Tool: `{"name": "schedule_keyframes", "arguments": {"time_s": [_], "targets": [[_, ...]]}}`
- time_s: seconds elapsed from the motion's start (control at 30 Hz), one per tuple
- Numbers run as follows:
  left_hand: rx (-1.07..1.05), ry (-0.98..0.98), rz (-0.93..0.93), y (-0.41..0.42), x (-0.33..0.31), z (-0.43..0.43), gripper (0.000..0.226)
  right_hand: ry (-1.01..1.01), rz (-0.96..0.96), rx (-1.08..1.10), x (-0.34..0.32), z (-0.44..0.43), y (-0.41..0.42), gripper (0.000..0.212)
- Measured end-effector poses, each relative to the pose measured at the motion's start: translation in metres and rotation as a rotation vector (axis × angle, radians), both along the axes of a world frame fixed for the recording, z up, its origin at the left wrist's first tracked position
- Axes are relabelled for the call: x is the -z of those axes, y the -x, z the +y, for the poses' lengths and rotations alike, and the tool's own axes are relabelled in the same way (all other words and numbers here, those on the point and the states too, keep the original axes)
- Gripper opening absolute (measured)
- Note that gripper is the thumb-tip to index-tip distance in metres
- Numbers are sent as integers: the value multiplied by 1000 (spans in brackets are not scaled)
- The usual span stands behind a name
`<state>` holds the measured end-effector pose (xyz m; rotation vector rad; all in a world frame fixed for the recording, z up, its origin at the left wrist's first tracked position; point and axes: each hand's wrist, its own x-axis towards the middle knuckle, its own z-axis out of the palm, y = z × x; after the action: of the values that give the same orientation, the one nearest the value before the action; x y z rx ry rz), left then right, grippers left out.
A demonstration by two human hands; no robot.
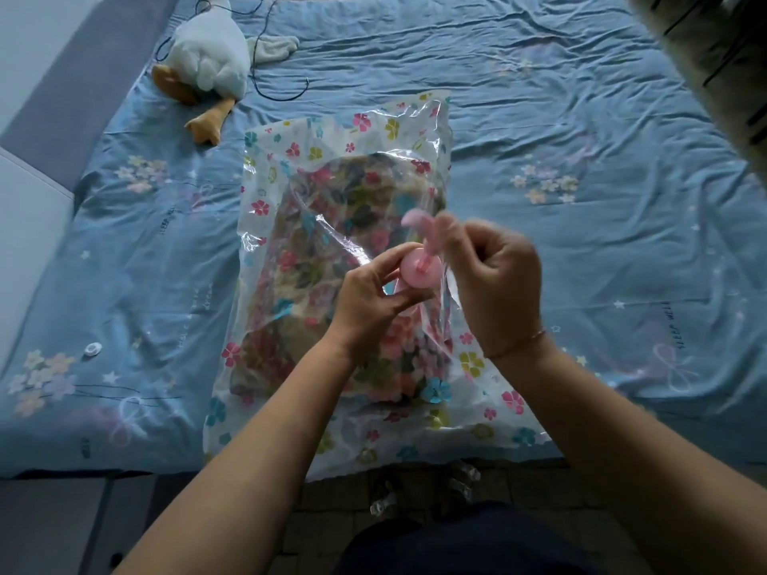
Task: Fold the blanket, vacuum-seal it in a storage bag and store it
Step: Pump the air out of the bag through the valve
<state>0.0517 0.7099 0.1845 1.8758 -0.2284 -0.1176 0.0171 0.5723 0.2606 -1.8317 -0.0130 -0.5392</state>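
A clear plastic storage bag [365, 130] printed with coloured flowers lies flat on a bed covered by a wrinkled blue sheet [560, 118], its near edge reaching the bed's front edge. Inside it, filling the middle, sits a folded floral blanket [332, 226] in pink, teal and olive. The left hand [373, 296] is raised over the bag's near half, its thumb and fingers curled round a round pink plastic valve [421, 269] on the bag's top face. The right hand [494, 280] is just beside it, fingers curled in, pinching a small pink cap [415, 222] that rises from the valve; the cap is blurred, so its shape is unclear. A thin bracelet [519, 346] circles the right wrist. Well apart, at the far left of the bed, lies a white plush goose [207, 56] with orange feet, a thin black cord [265, 68] looping beside it. A small clear clip [91, 349] rests on the sheet to the left of the bag.
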Motion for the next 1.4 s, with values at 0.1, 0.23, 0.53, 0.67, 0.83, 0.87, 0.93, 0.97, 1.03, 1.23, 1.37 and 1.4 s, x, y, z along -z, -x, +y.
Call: {"name": "schedule_keyframes", "arguments": {"time_s": [0.1, 0.23, 0.53, 0.67, 0.83, 0.87, 0.93, 0.97, 1.03, 1.23, 1.37, 1.4], "targets": [[-17, -19, 28, 2, 3, 3, 66, -52, -179, -11, -23, 5, 2, 55], [16, -47, -66, 6, -7, -5, 61, 42, 123, 13, 26, -3, -2, 61], [-1, -30, -12, 7, -2, 0, 66, -58, -176, 12, -17, 3, 7, 60], [20, -44, -96, 12, -12, -8, 57, 70, 184, 17, 35, -5, 4, 59], [2, -8, -15, 11, -4, 1, 66, 51, -67, 48, -11, 3, 7, 54], [-4, -4, 9, 11, -3, 3, 71, 22, -131, 33, -23, 6, 9, 55], [-7, 24, 36, 13, 0, 3, 75, 41, -165, 40, -26, 9, 10, 57], [-4, 25, 30, 13, -2, 1, 73, 60, -130, 52, -16, 8, 9, 58], [10, -4, -15, 15, -5, -4, 64, 48, 38, 43, 18, 3, 4, 59], [19, 31, 30, 11, 0, -5, 53, 6, 359, -96, 64, -14, -7, 54], [-3, 115, 99, 0, -4, -4, 45, -111, 409, -182, 63, -18, -16, 34], [-25, 125, 107, -5, -4, -4, 46, -132, 422, -206, 63, -19, -17, 34]]}}
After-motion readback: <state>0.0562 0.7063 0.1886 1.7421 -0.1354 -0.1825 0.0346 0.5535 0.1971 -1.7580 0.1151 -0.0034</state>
